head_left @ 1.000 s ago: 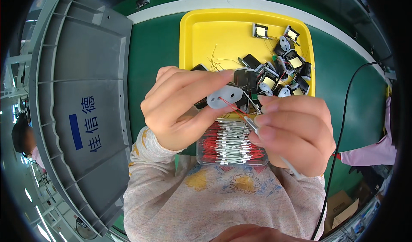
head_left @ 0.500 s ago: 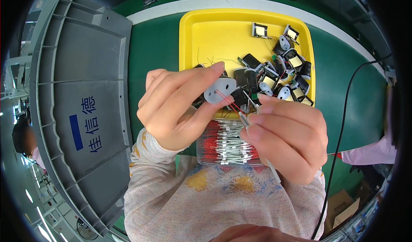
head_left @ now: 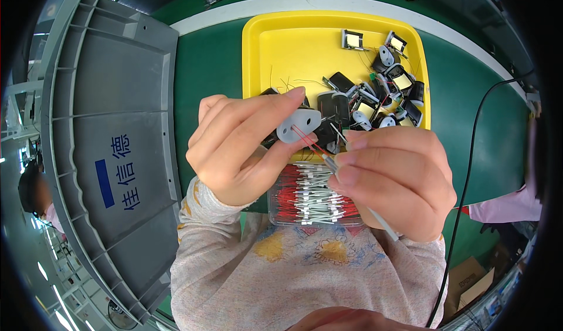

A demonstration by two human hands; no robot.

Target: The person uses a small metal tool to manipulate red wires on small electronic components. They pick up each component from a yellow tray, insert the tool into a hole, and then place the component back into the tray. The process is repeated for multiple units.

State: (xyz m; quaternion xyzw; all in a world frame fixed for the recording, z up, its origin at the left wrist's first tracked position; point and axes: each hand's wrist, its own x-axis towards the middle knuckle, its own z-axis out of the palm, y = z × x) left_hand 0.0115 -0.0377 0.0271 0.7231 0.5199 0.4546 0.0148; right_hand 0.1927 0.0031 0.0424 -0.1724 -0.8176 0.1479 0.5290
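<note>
On the far left I see a grey plastic crate point(head_left: 126, 96). Next, the left hand point(head_left: 234, 146) pinches a grey oval end piece point(head_left: 300, 124) over the yellow tray point(head_left: 281, 49), its holed face showing, long axis rising rightward. Red wires point(head_left: 308, 140) slant down-right from it, above a clear box point(head_left: 271, 209) of leads point(head_left: 319, 196). The fingers block some black units point(head_left: 333, 109). The right hand point(head_left: 402, 175) clamps a slim grey tool point(head_left: 383, 224), tip up-left at the wires; beyond hangs a black cable point(head_left: 469, 155).

Left hand point(head_left: 237, 146), right hand point(head_left: 404, 178), near each other, both pinching; forearms point(head_left: 206, 216) angled inward
</note>
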